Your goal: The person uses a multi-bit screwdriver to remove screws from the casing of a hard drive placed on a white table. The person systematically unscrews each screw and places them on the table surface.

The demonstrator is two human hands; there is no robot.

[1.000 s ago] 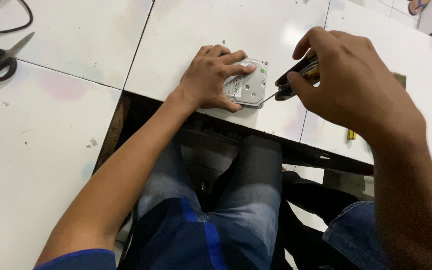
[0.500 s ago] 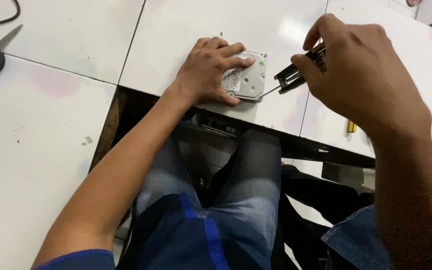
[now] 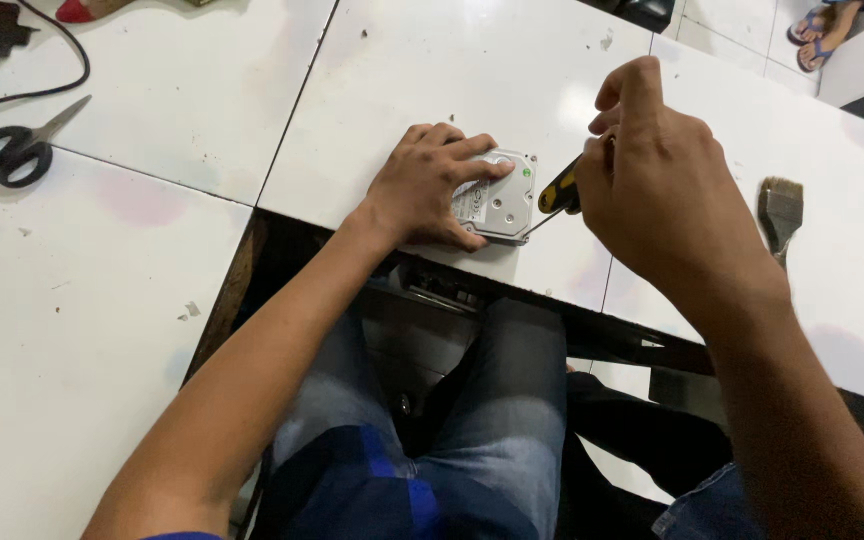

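Note:
A silver hard drive (image 3: 502, 203) lies flat near the front edge of the white table (image 3: 452, 70). My left hand (image 3: 427, 185) presses down on it, fingers spread over its top and left side. My right hand (image 3: 667, 185) grips a screwdriver (image 3: 558, 195) with a yellow and black handle. Its thin tip touches the drive's near right corner. Most of the handle is hidden inside my fist.
A paint brush (image 3: 780, 212) lies right of my right hand. Black-handled scissors (image 3: 17, 148) and a black cable (image 3: 22, 95) rest at the far left. My legs in jeans (image 3: 432, 430) fill the gap between table panels. Someone's sandalled feet (image 3: 812, 30) show top right.
The view has shifted, so the drive and both hands sit lower in frame and the brush has come into sight. Both hands keep their hold; the screwdriver stays at the drive's corner.

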